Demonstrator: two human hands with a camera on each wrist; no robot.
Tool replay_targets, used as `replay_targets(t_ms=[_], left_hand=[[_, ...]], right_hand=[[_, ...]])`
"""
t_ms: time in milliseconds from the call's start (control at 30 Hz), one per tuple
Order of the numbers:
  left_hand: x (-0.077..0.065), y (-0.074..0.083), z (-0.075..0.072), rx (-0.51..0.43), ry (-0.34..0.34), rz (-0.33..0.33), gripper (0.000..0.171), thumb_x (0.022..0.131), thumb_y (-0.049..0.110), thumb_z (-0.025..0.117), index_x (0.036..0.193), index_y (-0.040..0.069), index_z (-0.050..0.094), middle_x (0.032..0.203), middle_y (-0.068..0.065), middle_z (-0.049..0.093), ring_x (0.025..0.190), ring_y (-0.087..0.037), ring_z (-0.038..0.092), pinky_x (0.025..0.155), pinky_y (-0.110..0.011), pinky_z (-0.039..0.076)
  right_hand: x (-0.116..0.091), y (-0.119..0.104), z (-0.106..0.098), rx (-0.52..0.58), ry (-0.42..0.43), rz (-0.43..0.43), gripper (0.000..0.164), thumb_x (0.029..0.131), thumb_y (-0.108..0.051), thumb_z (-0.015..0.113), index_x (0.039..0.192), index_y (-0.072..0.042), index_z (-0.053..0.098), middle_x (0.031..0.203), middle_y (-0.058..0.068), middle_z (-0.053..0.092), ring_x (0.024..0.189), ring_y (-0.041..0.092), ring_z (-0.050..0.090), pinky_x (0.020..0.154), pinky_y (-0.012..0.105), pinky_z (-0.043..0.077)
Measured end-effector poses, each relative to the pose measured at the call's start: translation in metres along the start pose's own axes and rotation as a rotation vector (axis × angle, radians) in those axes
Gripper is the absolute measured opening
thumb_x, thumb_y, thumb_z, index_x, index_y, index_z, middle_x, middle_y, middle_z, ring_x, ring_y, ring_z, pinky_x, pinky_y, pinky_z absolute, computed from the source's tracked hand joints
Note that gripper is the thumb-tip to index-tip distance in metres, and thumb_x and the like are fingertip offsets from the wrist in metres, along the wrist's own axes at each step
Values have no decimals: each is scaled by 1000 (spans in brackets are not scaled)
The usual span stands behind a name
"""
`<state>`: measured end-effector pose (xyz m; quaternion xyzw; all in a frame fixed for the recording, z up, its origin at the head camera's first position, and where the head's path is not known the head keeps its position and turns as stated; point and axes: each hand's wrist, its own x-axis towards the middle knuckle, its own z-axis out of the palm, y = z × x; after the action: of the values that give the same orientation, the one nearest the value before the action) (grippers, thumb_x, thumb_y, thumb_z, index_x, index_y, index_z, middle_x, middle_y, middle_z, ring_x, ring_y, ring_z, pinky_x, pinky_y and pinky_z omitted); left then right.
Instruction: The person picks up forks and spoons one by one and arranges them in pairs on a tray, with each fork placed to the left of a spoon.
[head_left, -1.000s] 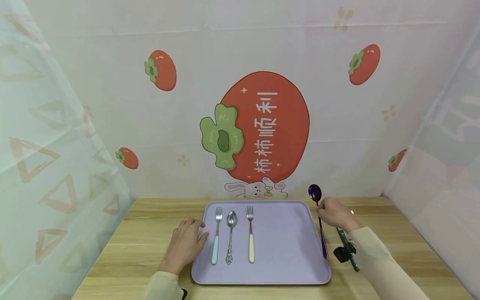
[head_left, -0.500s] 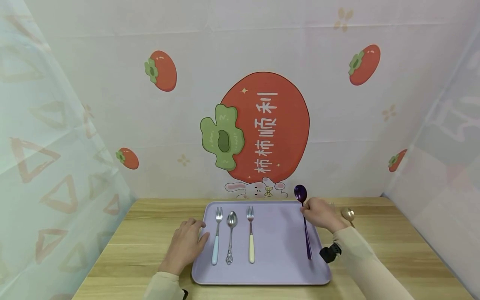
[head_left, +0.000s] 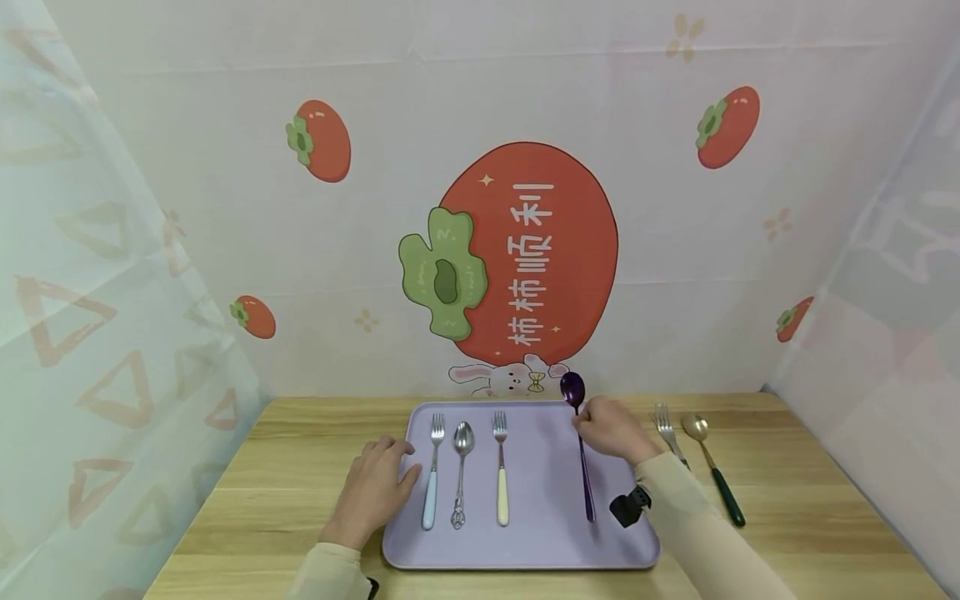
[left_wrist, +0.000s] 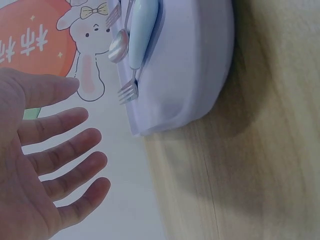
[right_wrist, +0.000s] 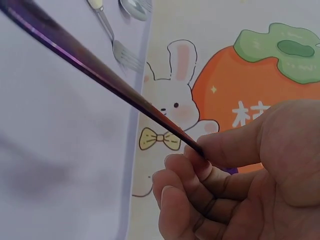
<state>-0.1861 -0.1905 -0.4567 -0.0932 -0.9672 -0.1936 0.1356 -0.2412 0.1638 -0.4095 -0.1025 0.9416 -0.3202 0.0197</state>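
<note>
My right hand (head_left: pixel 617 429) pinches a purple long-handled spoon (head_left: pixel 586 475) by its upper handle, bowl pointing away from me. The spoon is held over the right half of a lilac tray (head_left: pixel 540 546). In the right wrist view, thumb and fingertips meet on the purple handle (right_wrist: pixel 107 85). My left hand (head_left: pixel 375 487) is at the tray's left edge, fingers relaxed and spread, holding nothing; the left wrist view shows the open palm (left_wrist: pixel 30 175). On the tray lie a blue-handled fork (head_left: pixel 431 496), an ornate silver spoon (head_left: pixel 462 454) and a cream-handled fork (head_left: pixel 502 492), side by side.
On the wooden table (head_left: pixel 810 508) right of the tray lie a fork (head_left: pixel 665 427), partly hidden by the right sleeve, and a green-handled spoon with a gold-toned bowl (head_left: pixel 696 427). A patterned cloth backdrop (head_left: pixel 337 250) rises behind the table and along both sides.
My right hand has carried the purple spoon leftward, from the tray's right edge to over its right half. The fork and green-handled spoon on the right have come into view. My left hand stays put.
</note>
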Motion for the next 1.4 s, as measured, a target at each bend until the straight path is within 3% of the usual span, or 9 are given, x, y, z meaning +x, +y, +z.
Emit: replay_targets(t_ms=[400, 733, 1100, 1400], left_hand=[[0, 1, -1, -1, 7, 1, 22, 90, 20, 77, 105, 5, 72, 109, -14, 67, 105, -39, 61, 83, -55, 51], [0, 2, -2, 1, 7, -1, 23, 90, 21, 77, 106, 5, 72, 111, -15, 67, 106, -39, 61, 84, -56, 51], [0, 2, -1, 4, -7, -7, 23, 90, 21, 76, 106, 6, 72, 112, -14, 66, 108, -40, 61, 85, -56, 51], [-1, 2, -1, 3, -8, -2, 22, 89, 21, 77, 106, 6, 72, 110, -14, 67, 106, -39, 61, 84, -57, 51]], right_hand=[[8, -12, 22, -27, -6, 13, 50, 97, -14, 62, 51, -16, 43, 52, -6, 35, 51, 11, 36, 49, 24, 26], [13, -19, 36, 37, -35, 99, 46, 98, -16, 62, 55, -15, 45, 54, -4, 40, 50, 12, 39, 47, 24, 30], [19, -21, 53, 10, -49, 125, 49, 97, -17, 63, 53, -16, 39, 53, -5, 31, 49, 11, 33, 47, 25, 24], [25, -22, 66, 21, -76, 175, 46, 97, -19, 62, 57, -14, 41, 55, -2, 36, 50, 14, 38, 48, 27, 28]])
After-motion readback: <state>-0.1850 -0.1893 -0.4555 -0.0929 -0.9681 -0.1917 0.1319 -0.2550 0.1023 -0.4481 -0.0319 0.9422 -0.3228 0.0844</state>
